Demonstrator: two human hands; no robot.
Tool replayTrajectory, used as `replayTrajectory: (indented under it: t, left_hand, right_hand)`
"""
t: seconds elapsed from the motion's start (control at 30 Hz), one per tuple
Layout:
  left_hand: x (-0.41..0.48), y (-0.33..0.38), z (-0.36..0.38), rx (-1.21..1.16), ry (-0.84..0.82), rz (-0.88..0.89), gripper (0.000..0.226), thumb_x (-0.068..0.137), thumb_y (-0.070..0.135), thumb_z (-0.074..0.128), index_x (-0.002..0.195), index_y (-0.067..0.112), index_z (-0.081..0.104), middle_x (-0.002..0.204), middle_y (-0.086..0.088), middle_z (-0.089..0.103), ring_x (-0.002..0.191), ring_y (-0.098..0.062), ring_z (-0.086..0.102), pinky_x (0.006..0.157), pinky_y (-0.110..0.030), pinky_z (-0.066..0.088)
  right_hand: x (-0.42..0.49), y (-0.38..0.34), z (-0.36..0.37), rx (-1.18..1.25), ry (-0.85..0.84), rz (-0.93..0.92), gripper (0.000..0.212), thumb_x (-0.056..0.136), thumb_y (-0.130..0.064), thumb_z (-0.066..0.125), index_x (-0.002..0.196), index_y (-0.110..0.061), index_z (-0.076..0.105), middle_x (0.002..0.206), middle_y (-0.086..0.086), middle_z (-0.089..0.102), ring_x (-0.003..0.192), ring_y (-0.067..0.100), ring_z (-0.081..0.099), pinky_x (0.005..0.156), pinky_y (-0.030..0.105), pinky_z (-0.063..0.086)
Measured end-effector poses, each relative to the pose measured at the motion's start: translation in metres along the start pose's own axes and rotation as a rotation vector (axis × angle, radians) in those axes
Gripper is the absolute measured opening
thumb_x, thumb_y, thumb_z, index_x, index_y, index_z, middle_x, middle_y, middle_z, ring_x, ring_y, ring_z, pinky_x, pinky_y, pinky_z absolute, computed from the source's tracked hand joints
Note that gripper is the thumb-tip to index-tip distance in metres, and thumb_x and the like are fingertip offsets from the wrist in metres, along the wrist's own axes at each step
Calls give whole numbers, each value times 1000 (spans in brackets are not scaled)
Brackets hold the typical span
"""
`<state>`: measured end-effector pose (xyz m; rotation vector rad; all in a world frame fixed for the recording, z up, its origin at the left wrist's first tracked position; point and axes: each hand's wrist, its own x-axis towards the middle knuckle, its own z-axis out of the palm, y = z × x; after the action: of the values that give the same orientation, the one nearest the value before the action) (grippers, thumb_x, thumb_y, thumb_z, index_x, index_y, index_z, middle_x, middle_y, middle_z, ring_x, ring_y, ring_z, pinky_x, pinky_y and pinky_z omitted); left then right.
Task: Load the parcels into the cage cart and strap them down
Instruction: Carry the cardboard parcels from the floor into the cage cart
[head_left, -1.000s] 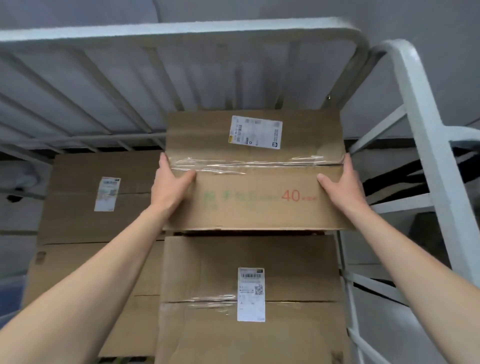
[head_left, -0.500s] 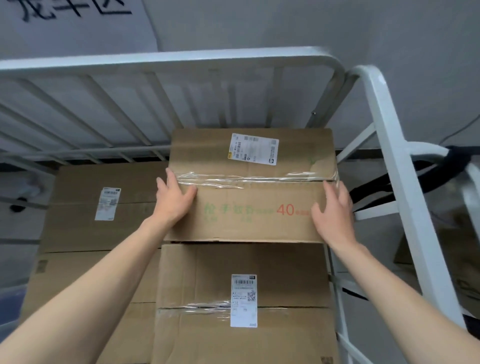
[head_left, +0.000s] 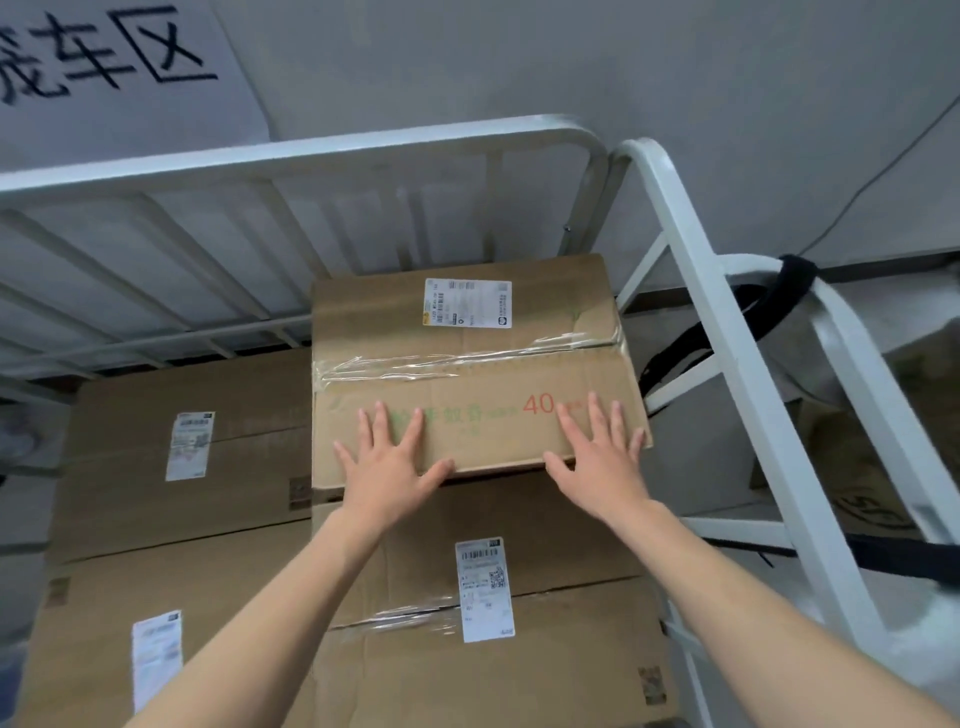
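Note:
A taped brown cardboard parcel (head_left: 467, 358) with a white label and a red "40" tops the right-hand stack inside the white cage cart (head_left: 322, 156). My left hand (head_left: 389, 462) lies flat on its near top face, fingers spread, thumb at the front edge. My right hand (head_left: 597, 452) lies flat near its right front corner, fingers apart too. Neither hand grips anything. Under it sits a larger labelled parcel (head_left: 483, 582). To the left stands a lower stack of labelled parcels (head_left: 187, 447). A black strap (head_left: 779, 291) hangs over the cart's right side rail.
The cart's barred back wall rises behind the stacks, and its right side frame (head_left: 727, 374) stands close beside the top parcel. A white paper sign (head_left: 114, 62) with black characters hangs on the grey wall. Another cardboard box (head_left: 857, 467) sits outside the cart at the right.
Both hands have left the top parcel's sides and now rest flat on its top near the front edge. The parcel sits further back on the stack, and the view has tilted up.

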<state>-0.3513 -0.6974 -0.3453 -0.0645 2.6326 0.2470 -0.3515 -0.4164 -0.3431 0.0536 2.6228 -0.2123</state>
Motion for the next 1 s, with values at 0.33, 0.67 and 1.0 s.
replayTrajectory:
  t: [0.33,0.67,1.0]
  left_hand:
    - [-102,46,-90,-132,-39,143,84,90,64,52,158,41,7,166,-10,16,154,-29,8,119,-61,10]
    - [-253,210,-199,69,186,644,81,92,67,44,158,40,5,168,-7,5,153,-31,-9,120,-62,-5]
    - [-386,460,-154,123,84,973,82,91,70,39,159,38,6,168,-8,7,154,-31,-8,119,-59,-2]
  right_hand:
    - [-130,-20,-68,124,174,18,78,97,-55,36,160,-34,-4,169,7,-1,155,34,-6,124,54,-3]
    - [-317,59,-193,163,390,292,80,96,-60,35,160,-31,-3,169,7,-2,154,36,-7,122,60,-1]
    - [-505,234,-198,374,539,720,82,95,-65,33,160,-32,-3,169,8,-2,155,36,-1,122,59,7]
